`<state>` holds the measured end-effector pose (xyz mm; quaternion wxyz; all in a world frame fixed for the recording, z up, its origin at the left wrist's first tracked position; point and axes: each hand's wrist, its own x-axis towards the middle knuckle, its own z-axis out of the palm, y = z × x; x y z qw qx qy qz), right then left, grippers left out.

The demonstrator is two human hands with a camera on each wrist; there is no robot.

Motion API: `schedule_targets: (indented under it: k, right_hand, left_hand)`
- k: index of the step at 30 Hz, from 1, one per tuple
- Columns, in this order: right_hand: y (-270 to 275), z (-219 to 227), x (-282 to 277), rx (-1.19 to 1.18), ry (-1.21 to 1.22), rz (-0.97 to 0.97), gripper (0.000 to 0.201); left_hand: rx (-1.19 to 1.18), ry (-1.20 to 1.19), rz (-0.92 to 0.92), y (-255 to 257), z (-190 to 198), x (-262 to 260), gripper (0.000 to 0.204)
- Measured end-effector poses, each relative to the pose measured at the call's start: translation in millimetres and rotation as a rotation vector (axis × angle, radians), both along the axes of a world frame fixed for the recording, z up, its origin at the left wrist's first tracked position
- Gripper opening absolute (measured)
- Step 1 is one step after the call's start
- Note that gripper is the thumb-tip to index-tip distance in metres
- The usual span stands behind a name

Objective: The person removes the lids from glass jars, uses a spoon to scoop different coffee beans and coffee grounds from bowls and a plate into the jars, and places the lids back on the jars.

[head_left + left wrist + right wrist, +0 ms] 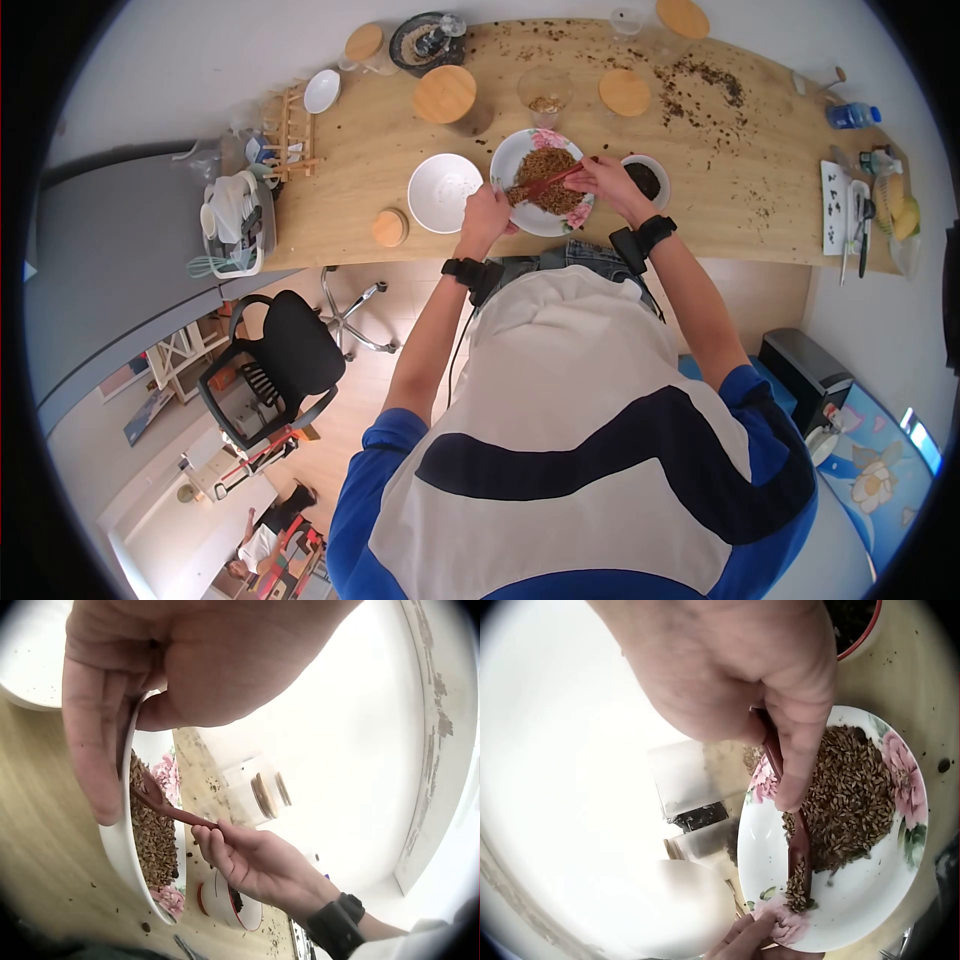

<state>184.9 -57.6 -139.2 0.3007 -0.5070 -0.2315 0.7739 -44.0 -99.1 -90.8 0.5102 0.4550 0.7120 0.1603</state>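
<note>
A white plate with pink flowers bears a heap of brown grain. My left hand grips the plate's left rim, thumb on the inner side and fingers beneath in the left wrist view. In my right hand is the handle of a reddish-brown wooden spoon. Its bowl holds some grain and lies low over the plate, near the left hand's side. To the left of the plate stands a white bowl. A small red-rimmed bowl with dark contents sits just right of the plate, beside the right wrist.
Behind the plate stand a clear cup and jars with wooden lids. A dark mortar is at the back. A round wooden lid lies front left. Dark crumbs cover the back right. A water bottle is far right.
</note>
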Motion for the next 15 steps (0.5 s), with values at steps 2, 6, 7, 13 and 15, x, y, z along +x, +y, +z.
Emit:
schedule_targets:
  k: [2,6,7,13,15]
  right_hand:
    - [0,-3,-1,-0.015,0.040,-0.028,0.032]
    - [0,-5,4,-0.005,0.090,-0.088,0.029]
    - [0,-4,5,-0.001,0.091,-0.112,0.029]
    - [0,8,23,0.082,0.039,-0.174,0.028]
    - [1,15,27,0.086,0.014,-0.187,0.028]
  left_hand:
    - [-0.024,-0.004,-0.009,0,2,0,0.024]
    - [-0.044,-0.035,0.005,-2,-14,-5,0.024]
    - [-0.043,-0.058,0.021,-4,-18,-7,0.024]
    - [-0.040,-0.152,0.048,-12,-41,-12,0.026]
    - [-0.036,-0.204,0.066,-17,-66,-15,0.026]
